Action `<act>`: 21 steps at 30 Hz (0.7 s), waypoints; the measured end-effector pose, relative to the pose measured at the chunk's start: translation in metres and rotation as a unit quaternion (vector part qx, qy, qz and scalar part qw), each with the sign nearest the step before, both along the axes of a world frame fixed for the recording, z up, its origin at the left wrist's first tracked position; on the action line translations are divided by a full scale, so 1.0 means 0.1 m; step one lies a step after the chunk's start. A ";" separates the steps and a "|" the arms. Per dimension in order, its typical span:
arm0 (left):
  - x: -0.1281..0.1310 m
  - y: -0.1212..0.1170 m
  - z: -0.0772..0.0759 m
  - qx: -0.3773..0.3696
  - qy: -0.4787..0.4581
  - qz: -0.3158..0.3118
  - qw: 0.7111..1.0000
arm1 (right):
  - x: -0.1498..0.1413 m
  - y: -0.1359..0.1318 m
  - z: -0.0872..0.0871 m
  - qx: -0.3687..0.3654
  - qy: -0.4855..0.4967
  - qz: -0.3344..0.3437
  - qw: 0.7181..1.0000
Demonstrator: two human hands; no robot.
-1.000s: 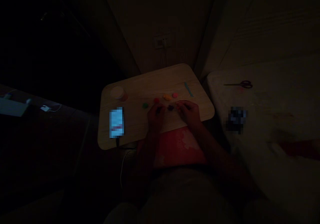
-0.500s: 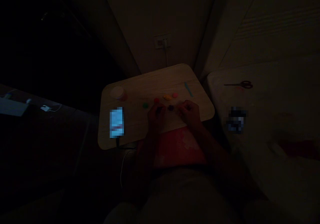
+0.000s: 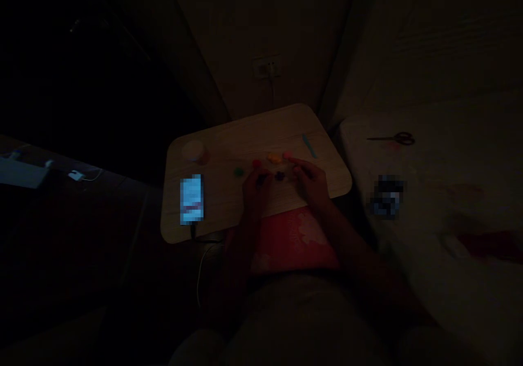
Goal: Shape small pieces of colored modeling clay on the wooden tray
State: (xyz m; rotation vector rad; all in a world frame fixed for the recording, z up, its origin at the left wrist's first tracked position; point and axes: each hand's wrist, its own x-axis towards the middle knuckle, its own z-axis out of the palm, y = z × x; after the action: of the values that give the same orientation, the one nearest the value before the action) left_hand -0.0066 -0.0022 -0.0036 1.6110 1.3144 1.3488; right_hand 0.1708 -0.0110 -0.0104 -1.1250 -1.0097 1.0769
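1. Step in hand, my read: fingertip work around the dark piece (image 3: 280, 176), which lies on the table (image 3: 229, 137) between both hands, closer to the near edge than the far edge.
2. Left hand (image 3: 256, 185): grip narrow, fingers curled; too dark to tell if it holds anything.
3. Right hand (image 3: 312, 182): index finger reaching toward the pink lump (image 3: 287, 154); contact and grip contents unclear.
4. Orange lump (image 3: 274, 158) beside pink; red lump (image 3: 256, 163) just beyond left hand; green lump (image 3: 239, 172) toward the left edge.
5. Next move calls for light fingertip control, neighbours undisturbed.
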 end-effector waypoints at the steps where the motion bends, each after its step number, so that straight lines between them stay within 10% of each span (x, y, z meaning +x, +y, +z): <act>1: 0.00 0.00 -0.01 0.000 0.000 -0.002 1.000 | -0.01 0.00 0.00 0.002 0.016 -0.007 1.000; 21: 0.00 0.00 0.00 0.003 0.002 0.000 1.000 | -0.01 -0.08 0.13 -0.025 -0.022 -0.025 0.999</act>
State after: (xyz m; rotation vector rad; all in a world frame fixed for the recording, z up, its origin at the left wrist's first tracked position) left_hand -0.0068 -0.0021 -0.0034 1.6185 1.3149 1.3518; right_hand 0.1693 -0.0190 0.0026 -1.2127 -0.9878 1.0467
